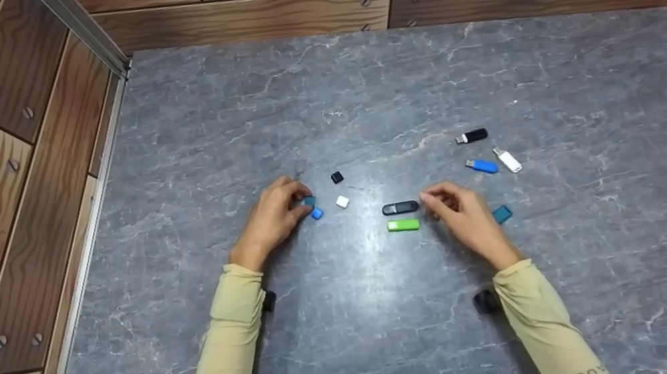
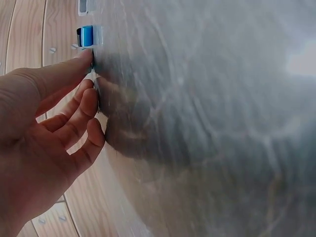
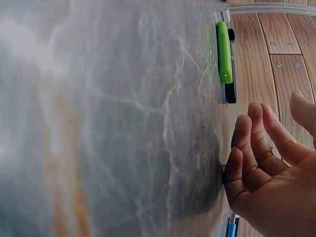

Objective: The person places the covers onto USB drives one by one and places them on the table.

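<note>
In the head view my left hand [image 1: 273,216] pinches a small teal cap [image 1: 309,202] at the tabletop; in the left wrist view the fingers mostly hide it. A blue cap [image 1: 317,214] lies right beside it, with a black cap [image 1: 337,177] and a white cap [image 1: 343,201] to its right. My right hand [image 1: 466,219] rests its lower fingers on the table, thumb and fingers apart and nothing between them. Just left of its fingertips lie a black USB stick [image 1: 400,207] and a green USB stick [image 3: 224,52]. A teal USB stick [image 1: 502,214] is partly hidden behind this hand.
Farther right lie uncapped USB sticks: a black one [image 1: 472,136], a blue one [image 1: 482,166] and a white one [image 1: 507,160]. Wood-patterned panels [image 1: 289,5] border the grey marbled table [image 1: 320,108] at the back and sides.
</note>
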### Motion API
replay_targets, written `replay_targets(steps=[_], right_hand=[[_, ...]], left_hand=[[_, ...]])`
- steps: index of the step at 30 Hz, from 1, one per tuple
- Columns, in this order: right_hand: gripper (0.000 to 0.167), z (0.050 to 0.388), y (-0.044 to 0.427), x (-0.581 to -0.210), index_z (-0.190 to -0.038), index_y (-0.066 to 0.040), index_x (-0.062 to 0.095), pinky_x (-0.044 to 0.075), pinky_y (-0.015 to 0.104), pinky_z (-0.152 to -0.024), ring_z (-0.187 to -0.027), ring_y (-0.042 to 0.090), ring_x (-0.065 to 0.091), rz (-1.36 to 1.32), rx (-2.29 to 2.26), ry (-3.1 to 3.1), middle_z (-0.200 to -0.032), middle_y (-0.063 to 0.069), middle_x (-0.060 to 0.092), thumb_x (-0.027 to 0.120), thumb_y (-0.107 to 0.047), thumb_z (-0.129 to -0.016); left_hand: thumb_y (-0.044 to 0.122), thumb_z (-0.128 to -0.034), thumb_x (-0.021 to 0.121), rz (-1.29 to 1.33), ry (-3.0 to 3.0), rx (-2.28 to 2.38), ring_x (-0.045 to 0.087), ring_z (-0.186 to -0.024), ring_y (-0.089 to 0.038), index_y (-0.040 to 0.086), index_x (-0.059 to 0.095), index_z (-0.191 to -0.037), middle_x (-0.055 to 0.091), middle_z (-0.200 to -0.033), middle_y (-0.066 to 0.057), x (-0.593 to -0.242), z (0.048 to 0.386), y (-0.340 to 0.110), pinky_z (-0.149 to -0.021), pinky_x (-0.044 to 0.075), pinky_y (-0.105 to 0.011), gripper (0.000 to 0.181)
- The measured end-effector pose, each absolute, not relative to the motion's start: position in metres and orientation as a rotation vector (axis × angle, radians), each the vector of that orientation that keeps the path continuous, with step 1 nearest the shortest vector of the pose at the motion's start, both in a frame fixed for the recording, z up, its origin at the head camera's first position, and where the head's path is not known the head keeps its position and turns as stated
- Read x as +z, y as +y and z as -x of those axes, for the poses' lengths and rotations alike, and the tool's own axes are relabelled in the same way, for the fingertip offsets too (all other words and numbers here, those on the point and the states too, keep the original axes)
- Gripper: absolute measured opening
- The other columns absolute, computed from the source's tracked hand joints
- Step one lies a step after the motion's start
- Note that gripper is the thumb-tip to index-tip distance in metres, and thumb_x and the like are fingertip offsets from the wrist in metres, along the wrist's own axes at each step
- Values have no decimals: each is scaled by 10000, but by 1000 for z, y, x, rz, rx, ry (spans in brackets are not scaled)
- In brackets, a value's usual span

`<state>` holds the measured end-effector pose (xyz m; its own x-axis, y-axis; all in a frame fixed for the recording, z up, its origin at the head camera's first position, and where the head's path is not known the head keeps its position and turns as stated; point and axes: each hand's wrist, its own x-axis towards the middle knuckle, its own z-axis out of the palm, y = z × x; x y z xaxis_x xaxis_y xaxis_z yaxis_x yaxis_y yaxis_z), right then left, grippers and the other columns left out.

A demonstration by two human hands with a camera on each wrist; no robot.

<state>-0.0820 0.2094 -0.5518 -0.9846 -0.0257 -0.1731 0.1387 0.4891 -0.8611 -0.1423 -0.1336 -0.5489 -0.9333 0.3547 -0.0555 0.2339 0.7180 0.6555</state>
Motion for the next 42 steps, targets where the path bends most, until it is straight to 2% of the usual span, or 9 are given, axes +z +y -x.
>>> replay_targets(steps=[8,16,20,23,27,32,42], right_hand=[[320,81,210,-552,-1150,-57,746,483,195,-646,-787,172,644,-87,-1514,2569,-958,166,744,629,-345,-1074],[302,77,213,-549,-1164,-49,748,483,199,-677,-857,229,657,-101,-1514,2571,-975,181,741,592,-299,-1095],[316,75,215,-548,-1184,-55,745,476,200,-673,-865,231,657,-117,-1489,2587,-994,173,747,602,-321,-1089],[309,74,218,-547,-1192,-53,743,480,193,-673,-859,206,656,-114,-1476,2603,-1005,168,752,631,-316,-1075],[252,72,225,-545,-1183,-30,745,496,159,-706,-838,102,643,-75,-1473,2635,-1022,166,755,662,-232,-1058],[220,71,237,-545,-1165,-14,760,500,117,-753,-815,-11,619,-48,-1445,2679,-1047,179,770,691,-179,-1036],[223,69,264,-538,-1138,-1,785,480,100,-714,-780,-51,589,-99,-1303,2787,-1055,195,786,744,-169,-998]], left_hand=[[106,-947,790,-458,2734,1050,680,-894,-265,2,760,-1105,736,-1003,-149,-545,142,-136,-815,568,-387,191],[112,-963,772,-377,2703,1108,751,-943,-279,3,752,-1166,798,-1034,-155,-541,142,-136,-857,617,-423,231],[98,-959,774,-362,2709,1122,743,-899,-258,-2,754,-1170,802,-1024,-154,-542,141,-136,-821,616,-397,235],[93,-950,782,-367,2720,1134,712,-818,-221,-5,759,-1158,801,-993,-148,-544,141,-136,-758,595,-345,231],[91,-941,790,-378,2724,1155,662,-731,-164,-4,767,-1138,796,-956,-141,-545,141,-136,-692,555,-277,220],[83,-938,790,-393,2722,1167,596,-696,-110,-16,767,-1123,778,-913,-137,-545,142,-134,-661,496,-226,212],[78,-946,779,-353,2675,1194,563,-628,-56,-3,770,-1160,785,-932,-138,-545,139,-135,-597,477,-177,228]])
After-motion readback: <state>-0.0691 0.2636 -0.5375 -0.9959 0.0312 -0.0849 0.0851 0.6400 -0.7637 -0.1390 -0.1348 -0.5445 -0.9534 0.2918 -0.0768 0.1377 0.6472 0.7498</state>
